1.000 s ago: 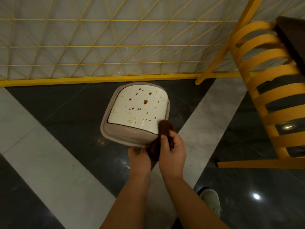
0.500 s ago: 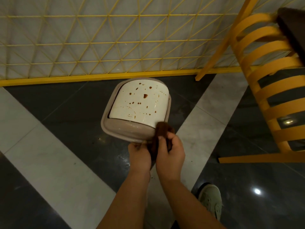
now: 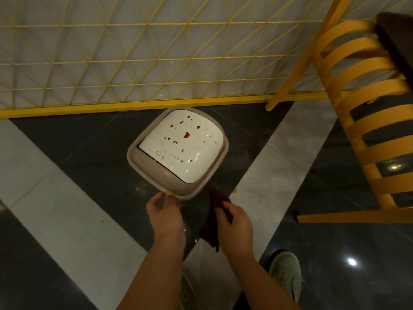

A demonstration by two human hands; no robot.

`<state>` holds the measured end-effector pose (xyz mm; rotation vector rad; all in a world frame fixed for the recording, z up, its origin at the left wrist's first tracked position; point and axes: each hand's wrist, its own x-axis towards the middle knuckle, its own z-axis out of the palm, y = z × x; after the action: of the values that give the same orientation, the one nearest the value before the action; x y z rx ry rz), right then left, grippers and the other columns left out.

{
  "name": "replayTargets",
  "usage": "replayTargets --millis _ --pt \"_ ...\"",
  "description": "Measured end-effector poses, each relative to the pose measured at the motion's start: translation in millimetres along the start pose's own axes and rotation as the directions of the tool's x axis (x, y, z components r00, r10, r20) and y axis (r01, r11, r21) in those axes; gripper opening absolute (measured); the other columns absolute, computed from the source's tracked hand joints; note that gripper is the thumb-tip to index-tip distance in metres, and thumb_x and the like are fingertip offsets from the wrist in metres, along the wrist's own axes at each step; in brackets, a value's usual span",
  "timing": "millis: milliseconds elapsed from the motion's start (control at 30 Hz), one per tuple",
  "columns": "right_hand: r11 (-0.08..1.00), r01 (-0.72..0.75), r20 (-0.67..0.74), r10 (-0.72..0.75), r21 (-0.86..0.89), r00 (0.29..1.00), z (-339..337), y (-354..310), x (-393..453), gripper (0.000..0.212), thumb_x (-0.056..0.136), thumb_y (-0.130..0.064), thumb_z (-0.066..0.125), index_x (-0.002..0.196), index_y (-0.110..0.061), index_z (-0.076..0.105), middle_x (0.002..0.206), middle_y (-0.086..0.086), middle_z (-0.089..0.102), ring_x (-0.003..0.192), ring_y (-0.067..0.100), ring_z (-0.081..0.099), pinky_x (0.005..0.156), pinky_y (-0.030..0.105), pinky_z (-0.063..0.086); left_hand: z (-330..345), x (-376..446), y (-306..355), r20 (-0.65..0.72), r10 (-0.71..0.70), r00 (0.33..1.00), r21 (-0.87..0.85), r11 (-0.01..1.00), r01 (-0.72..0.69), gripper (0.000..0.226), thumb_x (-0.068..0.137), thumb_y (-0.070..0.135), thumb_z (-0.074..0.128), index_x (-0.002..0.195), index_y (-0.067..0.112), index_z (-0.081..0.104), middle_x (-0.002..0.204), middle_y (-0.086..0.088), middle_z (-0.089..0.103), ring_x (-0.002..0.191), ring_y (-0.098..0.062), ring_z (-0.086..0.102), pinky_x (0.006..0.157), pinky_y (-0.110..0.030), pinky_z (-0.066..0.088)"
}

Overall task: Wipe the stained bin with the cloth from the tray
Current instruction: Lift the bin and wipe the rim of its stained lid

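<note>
While the bin stands on the dark tiled floor close to the yellow wire fence, both hands reach down to its near side. Its white swing lid is dotted with brown stains, set in a beige rim that runs around it. The left hand touches the near edge of that rim, fingers curled loosely against it; whether they actually clamp the rim cannot be told from this angle. The right hand is closed around a dark brown cloth, which bunches out above the fingers and hangs below the palm. The cloth sits just beside the bin's near right corner, at or very near the rim, and away from the stained lid. A yellow slatted chair stands to the right, well apart from the bin. A pale green shoe shows on the floor below the right forearm.
</note>
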<state>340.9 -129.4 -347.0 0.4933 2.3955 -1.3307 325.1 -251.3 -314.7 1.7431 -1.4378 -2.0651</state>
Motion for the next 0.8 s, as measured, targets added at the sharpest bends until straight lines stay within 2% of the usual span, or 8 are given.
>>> replayTargets --millis 100,167,233,333,400,500,633,800 --pt "0.922 -0.247 0.048 0.245 0.298 0.968 -0.7 -7.7 -7.5 0.017 0.094 -0.034 0.057 0.098 -0.022 0.068 0.094 0.003 0.071 0.080 0.020 0.070 0.066 0.044 0.061 -0.7 -5.7 0.7 0.061 -0.048 0.997 0.005 0.999 0.048 0.043 0.092 0.012 0.060 0.132 0.020 0.045 0.123 -0.010 0.061 0.104 -0.023 0.063 0.106 -0.046 0.044" --pt "0.831 -0.311 0.088 0.305 0.462 0.948 -1.6 -18.1 -11.8 0.019 0.093 -0.031 0.060 0.090 -0.013 0.067 0.086 0.006 0.071 0.077 0.023 0.071 0.067 0.045 0.061 1.6 -8.4 -0.2 0.093 -0.068 0.993 0.030 0.997 0.065 0.038 0.093 0.011 0.057 0.127 0.024 0.043 0.119 -0.009 0.061 0.102 -0.023 0.064 0.106 -0.046 0.043" --pt "0.778 -0.307 0.091 0.310 0.548 0.946 2.8 -25.2 -13.8 0.023 0.092 -0.029 0.061 0.091 -0.006 0.066 0.087 0.008 0.072 0.083 0.024 0.070 0.068 0.037 0.061 3.5 -10.3 -2.0 0.116 -0.079 0.990 0.044 0.996 0.074 0.032 0.095 0.011 0.055 0.121 0.024 0.042 0.110 -0.009 0.061 0.100 -0.024 0.063 0.098 -0.043 0.048" --pt "0.759 -0.315 0.084 0.327 0.570 0.941 17.0 -37.7 -18.0 0.019 0.091 -0.027 0.063 0.098 -0.010 0.062 0.093 0.007 0.070 0.086 0.020 0.068 0.064 0.027 0.057 1.0 -13.6 -3.2 0.122 -0.119 0.985 0.087 0.990 0.109 0.025 0.096 0.013 0.051 0.117 0.024 0.042 0.100 -0.009 0.058 0.098 -0.029 0.060 0.090 -0.050 0.052" --pt "0.735 -0.334 0.076 0.362 0.591 0.929 26.3 -43.6 -21.2 0.015 0.089 -0.024 0.065 0.102 -0.018 0.059 0.098 0.002 0.068 0.090 0.018 0.067 0.076 0.033 0.058 -2.6 -15.9 -2.6 0.126 -0.132 0.983 0.116 0.986 0.118 0.025 0.097 0.012 0.048 0.116 0.027 0.042 0.102 -0.010 0.058 0.097 -0.030 0.060 0.085 -0.050 0.054" --pt "0.722 -0.328 0.032 0.391 0.608 0.920 30.7 -49.6 -20.8 0.018 0.088 -0.024 0.066 0.103 -0.023 0.057 0.102 -0.002 0.066 0.094 0.017 0.065 0.086 0.039 0.056 -7.6 -16.5 0.2 0.130 -0.089 0.987 0.190 0.980 0.064 0.023 0.099 0.014 0.044 0.119 0.024 0.041 0.099 -0.009 0.058 0.089 -0.023 0.058 0.070 -0.036 0.050" --pt "0.743 -0.287 -0.088 0.420 0.605 0.903 9.9 -58.7 15.5 0.026 0.090 -0.027 0.062 0.116 -0.022 0.056 0.111 -0.001 0.062 0.104 0.018 0.059 0.088 0.033 0.050 -9.2 -13.0 0.8 0.165 -0.069 0.984 0.252 0.967 0.025 0.025 0.098 0.012 0.046 0.120 0.021 0.040 0.100 -0.006 0.056 0.100 -0.026 0.057 0.090 -0.040 0.049" --pt "0.779 -0.279 -0.158 0.431 0.561 0.888 -15.5 -75.7 60.6 0.035 0.093 -0.029 0.058 0.127 -0.025 0.052 0.121 -0.001 0.059 0.112 0.021 0.057 0.100 0.042 0.048 -1.2 -15.0 0.1 0.200 -0.054 0.978 0.253 0.968 0.002 0.027 0.099 0.017 0.048 0.120 0.026 0.033 0.104 -0.008 0.058 0.098 -0.025 0.059 0.084 -0.036 0.049"
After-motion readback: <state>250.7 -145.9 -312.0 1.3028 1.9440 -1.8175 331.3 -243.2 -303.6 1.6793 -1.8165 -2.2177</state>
